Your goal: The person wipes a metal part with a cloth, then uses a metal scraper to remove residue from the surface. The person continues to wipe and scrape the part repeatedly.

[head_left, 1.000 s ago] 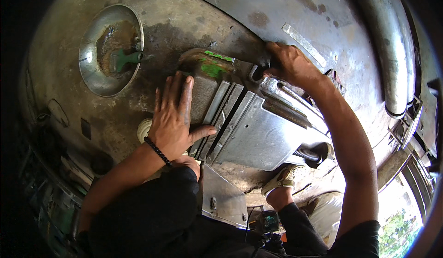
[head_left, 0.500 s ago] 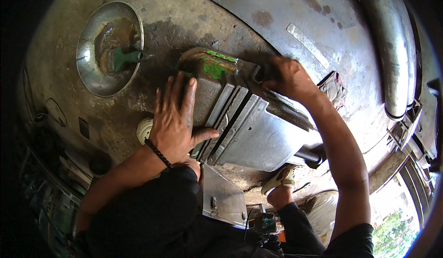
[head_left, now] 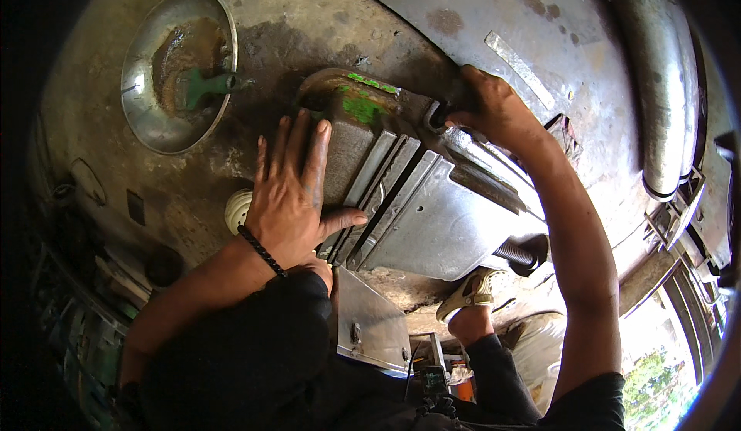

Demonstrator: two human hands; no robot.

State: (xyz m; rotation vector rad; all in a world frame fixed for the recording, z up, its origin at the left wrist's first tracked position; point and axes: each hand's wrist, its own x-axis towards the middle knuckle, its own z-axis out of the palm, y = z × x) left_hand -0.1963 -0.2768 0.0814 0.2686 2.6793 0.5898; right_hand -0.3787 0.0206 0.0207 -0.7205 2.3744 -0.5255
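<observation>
A large steel vise (head_left: 351, 165) with patches of green paint lies on the bench in front of me, its long jaws a narrow gap apart. My left hand (head_left: 289, 192) rests palm down on its left side, fingers stretched out, the thumb reaching across to the jaw edge. A black braided bracelet circles that wrist. At the far right of the vise my right hand (head_left: 498, 111) is curled beside a hooked metal end, thumb toward the metal. Something dark lies between its fingers and thumb; shadow hides what it is.
A metal bowl (head_left: 231, 45) with brownish residue holds a green-handled brush (head_left: 207, 85) at left. A flat steel sheet (head_left: 432, 3) bearing a pale strip (head_left: 519, 68) lies at far right. Thick metal pipes (head_left: 656, 99) stand beyond it. My sandalled foot (head_left: 471, 296) is below the vise.
My right hand has shifted slightly up and to the right along the vise's far side, uncovering more of the bright metal beneath. The left hand stays in place on the vise.
</observation>
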